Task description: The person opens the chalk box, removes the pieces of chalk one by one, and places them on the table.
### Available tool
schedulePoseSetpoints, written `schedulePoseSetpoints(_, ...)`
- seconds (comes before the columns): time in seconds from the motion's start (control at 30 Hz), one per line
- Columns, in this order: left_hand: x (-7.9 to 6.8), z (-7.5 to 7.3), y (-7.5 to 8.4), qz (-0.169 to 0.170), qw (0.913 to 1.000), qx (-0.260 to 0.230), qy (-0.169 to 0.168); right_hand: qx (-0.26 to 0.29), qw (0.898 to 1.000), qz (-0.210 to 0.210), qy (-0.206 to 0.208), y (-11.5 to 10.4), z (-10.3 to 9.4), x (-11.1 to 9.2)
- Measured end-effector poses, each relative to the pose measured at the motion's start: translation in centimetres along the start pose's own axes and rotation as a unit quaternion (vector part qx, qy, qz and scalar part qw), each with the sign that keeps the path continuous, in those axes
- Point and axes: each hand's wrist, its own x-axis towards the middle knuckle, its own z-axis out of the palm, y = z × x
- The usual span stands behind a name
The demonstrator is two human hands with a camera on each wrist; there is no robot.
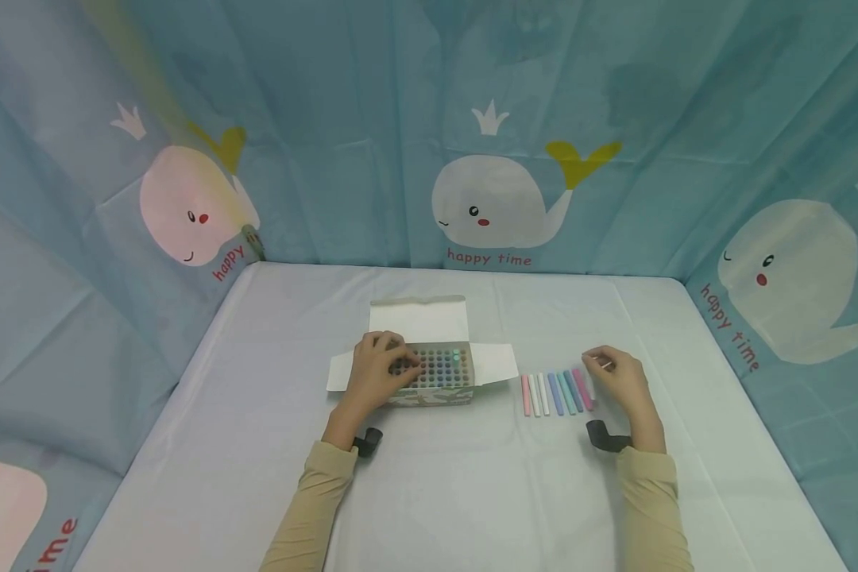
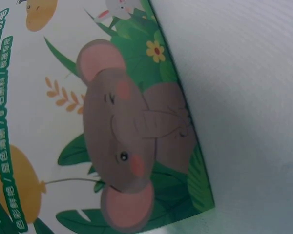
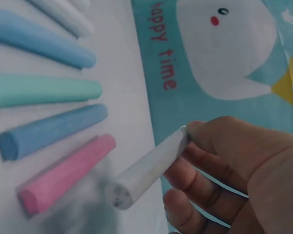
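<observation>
An open cardboard chalk box (image 1: 439, 396) stands upright on the table, packed with rows of coloured chalk ends (image 1: 442, 367). My left hand (image 1: 379, 367) is over its left end, fingertips bent down at the chalk; what they grip there I cannot tell. In the left wrist view the box's printed side with an elephant (image 2: 122, 126) fills much of the picture, and no fingers show. Thumb and fingers of my right hand (image 3: 234, 161) pinch a white chalk stick (image 3: 149, 170) by one end. Beside it lies a pink chalk stick (image 3: 66, 175), the right end of a row.
Several more sticks lie side by side right of the box, among them a green one (image 3: 46, 90), a blue one (image 3: 53, 130) and a salmon one (image 1: 525, 396). Box flaps (image 1: 493, 363) spread outward. A whale-printed curtain (image 1: 372, 175) borders the white-covered table (image 1: 457, 492).
</observation>
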Motion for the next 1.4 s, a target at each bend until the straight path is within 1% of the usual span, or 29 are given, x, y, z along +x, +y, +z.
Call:
schedulePoseSetpoints(0.1, 0.0, 0.0, 0.0, -0.003, 1.0, 0.0, -0.003, -0.011, 1.0, 0.015, -0.009, 0.4, 0.1, 0.0)
schedulePoseSetpoints(0.3, 0.0, 0.0, 0.0, -0.005, 1.0, -0.003, -0.005, -0.036, 0.998, 0.036, -0.043, 1.3, 0.5, 0.2)
schedulePoseSetpoints(0.37, 0.0, 0.0, 0.0, -0.005, 1.0, -0.003, -0.006, -0.042, 0.997, 0.038, -0.052, 1.6, 0.6, 0.2)
schedulePoseSetpoints(0.53, 0.0, 0.0, 0.0, -0.003, 1.0, -0.004, -0.005, -0.044, 0.996, 0.042, -0.061, 2.3, 1.1, 0.3)
schedulePoseSetpoints(0.67, 0.0, 0.1, 0.0, 0.0, 1.0, -0.007, -0.003, -0.038, 0.996, 0.044, -0.062, 2.4, 1.3, 0.3)
schedulePoseSetpoints(1.03, 0.1, 0.0, -0.1, 0.008, 0.9999, -0.01, 0.01, -0.025, 0.998, 0.026, -0.047, 2.4, 1.4, 0.2)
schedulePoseSetpoints(1.3, 0.1, 0.0, -0.1, 0.004, 0.9999, -0.012, 0.0, -0.025, 0.998, 0.03, -0.049, 2.1, 1.3, 0.2)
schedulePoseSetpoints(1.4, 0.1, 0.1, -0.1, 0.002, 1.0, -0.007, -0.002, -0.025, 0.999, 0.027, -0.039, 1.8, 1.3, 0.2)
